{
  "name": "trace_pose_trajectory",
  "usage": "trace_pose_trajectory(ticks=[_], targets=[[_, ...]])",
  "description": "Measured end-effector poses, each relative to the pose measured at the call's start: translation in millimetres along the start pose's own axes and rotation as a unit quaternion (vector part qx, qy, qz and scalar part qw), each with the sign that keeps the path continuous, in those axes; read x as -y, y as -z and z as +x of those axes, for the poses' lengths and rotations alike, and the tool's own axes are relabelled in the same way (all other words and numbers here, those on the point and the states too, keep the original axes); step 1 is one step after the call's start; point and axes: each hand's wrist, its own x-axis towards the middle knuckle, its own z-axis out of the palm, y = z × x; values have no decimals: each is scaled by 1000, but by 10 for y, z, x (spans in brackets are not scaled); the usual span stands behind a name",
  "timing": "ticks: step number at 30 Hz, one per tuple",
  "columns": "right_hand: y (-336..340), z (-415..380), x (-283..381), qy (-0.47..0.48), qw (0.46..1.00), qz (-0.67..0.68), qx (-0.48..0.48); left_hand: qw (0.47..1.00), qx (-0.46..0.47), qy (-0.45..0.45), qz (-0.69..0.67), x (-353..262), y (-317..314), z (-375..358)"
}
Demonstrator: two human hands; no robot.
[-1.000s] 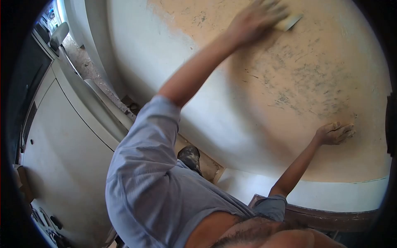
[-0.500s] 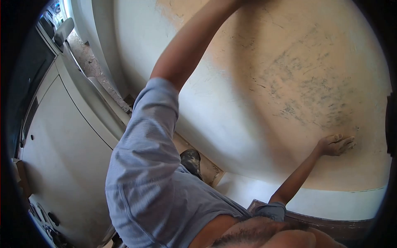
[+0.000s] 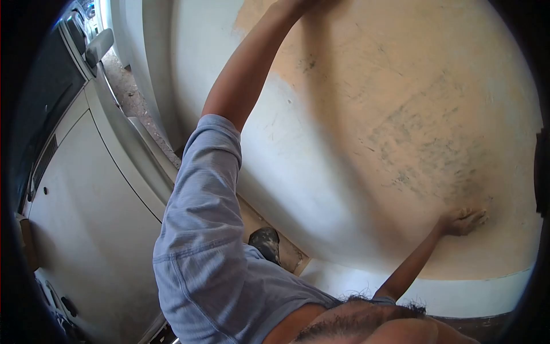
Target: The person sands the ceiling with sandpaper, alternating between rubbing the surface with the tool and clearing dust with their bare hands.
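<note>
My right hand (image 3: 464, 221) is against the lower right of a patchy tan and white wall (image 3: 344, 126). Its dusty fingers are bent and close together; what they hold, if anything, is hidden. Dark smudges and scratches (image 3: 435, 155) mark the wall just above that hand. My left arm (image 3: 246, 80), in a rolled grey sleeve, stretches up across the view. Only a dark bit of my left hand (image 3: 312, 3) shows at the top edge, beside the wall, so its fingers are out of sight.
A pale vehicle (image 3: 91, 212) with a side mirror (image 3: 99, 47) stands close on the left. Below my left arm is a dark, stained shoe (image 3: 264, 245) near the wall's foot. My shirt (image 3: 200, 229) fills the lower middle.
The view has shifted, so the wall marks sit lower in it. My right hand appears slightly lower, still at the wall. My left forearm has swung a little to the left.
</note>
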Motion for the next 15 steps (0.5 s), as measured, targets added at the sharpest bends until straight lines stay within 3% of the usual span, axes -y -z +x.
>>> trace_pose_trajectory(ticks=[3,6,9,12,13,14,15], targets=[[21,12,43,-17,1000,2,0,997,15,-30,76,82,93,-464],[46,32,70,-31,1000,7,3,995,-36,27,93,323,299,-1764],[33,26,32,-15,1000,-2,1,982,19,151,114,347,629,-2794],[31,28,43,-21,1000,-9,-1,985,-17,123,118,599,594,-2117],[-2,30,38,-16,1000,-8,-5,983,-73,52,158,684,540,-1597],[6,11,20,-15,1000,-20,3,974,-8,178,139,560,547,-1079],[23,-4,2,-16,999,-32,11,975,27,148,161,1281,285,-857]])
